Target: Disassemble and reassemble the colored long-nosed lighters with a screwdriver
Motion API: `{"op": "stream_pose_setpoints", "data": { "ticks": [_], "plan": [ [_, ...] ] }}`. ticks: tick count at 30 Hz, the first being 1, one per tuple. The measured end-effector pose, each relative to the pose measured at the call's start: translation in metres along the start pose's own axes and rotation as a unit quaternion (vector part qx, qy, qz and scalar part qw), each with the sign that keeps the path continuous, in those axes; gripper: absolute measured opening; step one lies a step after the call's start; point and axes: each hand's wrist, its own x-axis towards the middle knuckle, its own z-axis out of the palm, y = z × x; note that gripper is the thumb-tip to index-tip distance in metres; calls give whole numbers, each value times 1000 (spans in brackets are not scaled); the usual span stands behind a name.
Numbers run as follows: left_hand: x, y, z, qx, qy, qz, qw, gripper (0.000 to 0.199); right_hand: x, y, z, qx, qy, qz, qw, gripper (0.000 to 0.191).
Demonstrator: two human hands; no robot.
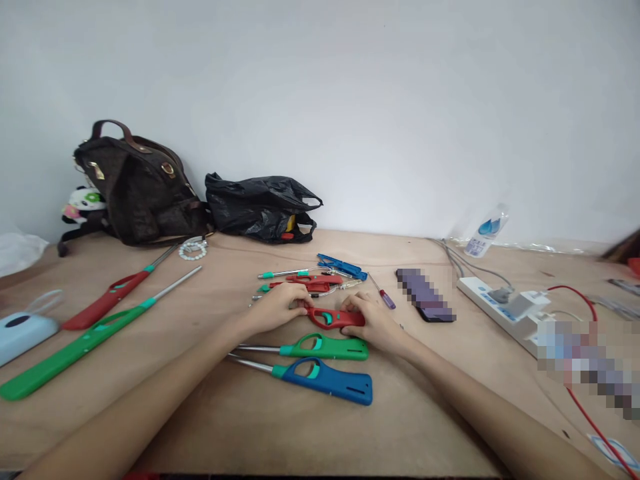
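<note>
A red lighter body (336, 319) with a teal trigger lies between my hands near the middle of the table. My left hand (286, 305) pinches its left end, fingers closed. My right hand (366, 319) holds its right end between thumb and fingers. Just in front lie a green lighter (334, 347) and a blue lighter (333, 381), both with metal tubes pointing left. Behind my hands are red casing pieces (313, 281), a metal tube (285, 274) with teal parts, an open blue casing (343, 266) and a small purple-handled screwdriver (387, 299).
A red lighter (107, 303) and a long green lighter (75, 343) lie left, by a pale blue device (25, 333). A backpack (145, 193) and black bag (255, 207) stand behind. Rightward are a phone (425, 295), power strip (493, 310), cables and bottle (486, 231).
</note>
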Motion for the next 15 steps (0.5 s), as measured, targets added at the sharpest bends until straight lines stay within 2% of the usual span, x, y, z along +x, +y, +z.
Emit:
{"op": "stream_pose_setpoints", "data": {
  "ticks": [6, 11, 15],
  "plan": [
    [0, 2, 2, 19, 1, 5, 1000, 13, 0, 1, 0, -15, 4, -6, 1000, 29],
    [-1, 2, 4, 51, 2, 10, 999, 13, 1, 5, -3, 15, -8, -10, 1000, 10],
    [0, 3, 5, 111, -10, 25, 994, 10, 2, 9, 0, 15, -4, 23, 1000, 12]
  ]
}}
